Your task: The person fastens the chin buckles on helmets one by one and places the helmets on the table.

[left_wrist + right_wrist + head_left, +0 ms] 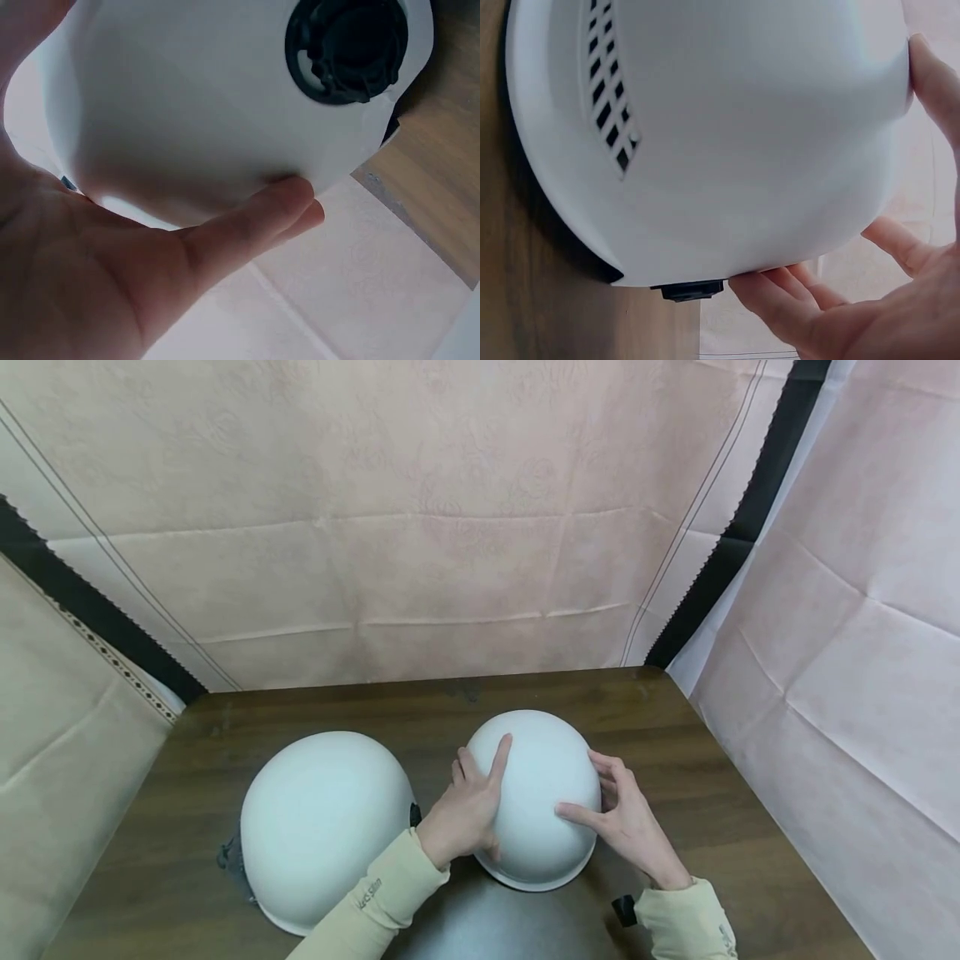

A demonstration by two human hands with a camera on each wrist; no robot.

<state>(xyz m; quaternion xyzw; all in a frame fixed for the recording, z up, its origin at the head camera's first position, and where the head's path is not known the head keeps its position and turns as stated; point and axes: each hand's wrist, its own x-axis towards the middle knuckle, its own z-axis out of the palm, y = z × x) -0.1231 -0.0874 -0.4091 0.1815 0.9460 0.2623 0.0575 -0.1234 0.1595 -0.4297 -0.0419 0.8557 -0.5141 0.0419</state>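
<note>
A smooth white helmet (532, 802) stands dome up on the brown table, right of centre. On its left side lies my left hand (468, 810), with spread fingers and thumb touching the shell. My right hand (622, 822) holds the opposite side, thumb on the near face and fingers around the right edge. In the right wrist view the helmet shows a slotted vent (611, 97) and a small black fitting (692, 289) by the rim. A round black knob (349, 49) shows in the left wrist view, near my left fingers. The helmet's inside is hidden.
A second white helmet (322, 827) sits to the left, dark grey fuzzy material (234, 864) sticking out at its left edge. Pale fabric walls (450, 568) surround the wooden table (712, 827). A greyish patch at the near edge is unclear.
</note>
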